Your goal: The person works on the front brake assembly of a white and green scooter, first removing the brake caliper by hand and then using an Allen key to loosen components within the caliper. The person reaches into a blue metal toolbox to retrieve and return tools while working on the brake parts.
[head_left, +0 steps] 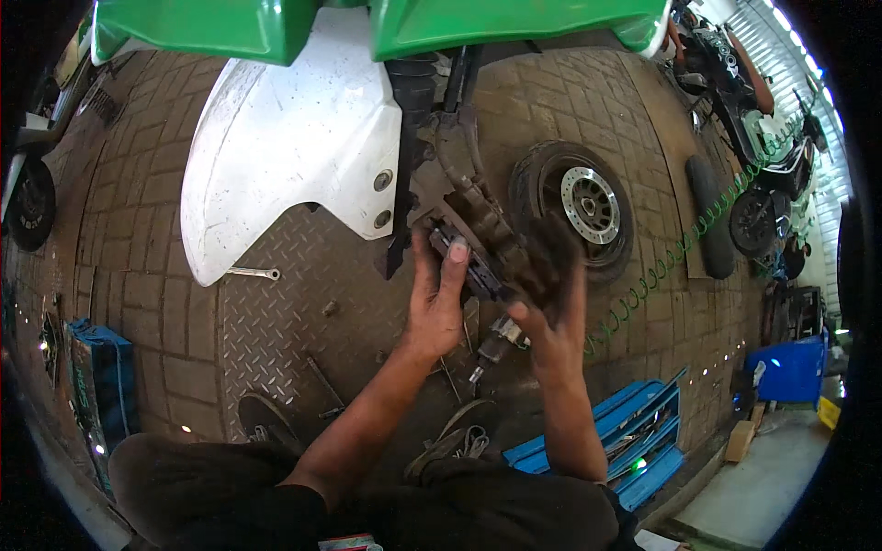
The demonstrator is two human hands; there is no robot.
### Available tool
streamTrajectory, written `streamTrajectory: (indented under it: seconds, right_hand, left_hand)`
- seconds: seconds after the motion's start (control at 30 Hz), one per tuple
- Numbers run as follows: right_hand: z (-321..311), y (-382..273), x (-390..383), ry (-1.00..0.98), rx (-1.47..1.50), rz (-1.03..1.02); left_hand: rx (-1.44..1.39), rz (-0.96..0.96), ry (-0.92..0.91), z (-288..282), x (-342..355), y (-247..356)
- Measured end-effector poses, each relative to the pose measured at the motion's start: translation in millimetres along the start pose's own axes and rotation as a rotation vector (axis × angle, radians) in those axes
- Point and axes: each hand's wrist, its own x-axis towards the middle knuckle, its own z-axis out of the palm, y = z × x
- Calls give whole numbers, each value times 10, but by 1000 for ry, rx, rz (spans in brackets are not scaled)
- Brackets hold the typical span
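Note:
A grimy brake caliper (496, 228) is between my two hands, below the motorcycle's fork leg. My left hand (439, 298) grips its left side, with the thumb on the dark brake pads (480, 275). Around the caliper's lower right end curls my right hand (555, 332), its fingers partly smeared by motion. To the left of the caliper hangs a white front fender (299, 156). A removed wheel (533, 179) with a brake disc (577, 208) lies just to the right. Under my hands, an air impact wrench (496, 345) rests on the floor.
Green bodywork (514, 28) overhangs the top. A combination wrench (262, 273) lies by a diamond-pattern steel plate (266, 335). An open blue toolbox (657, 473) stands near my right knee. A coiled green air hose (657, 273) runs right, past a loose tire (706, 207).

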Motion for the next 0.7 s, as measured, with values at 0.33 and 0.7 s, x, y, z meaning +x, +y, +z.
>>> streamTrajectory:
  seconds: [0.33,0.7]
  right_hand:
    - [16,204,-37,-92,-48,161]
    - [-90,251,-70,-94,-147,163]
  left_hand:
    - [-139,-20,-63,-19,-33,33]
    - [-178,-122,37,29,-3,17]
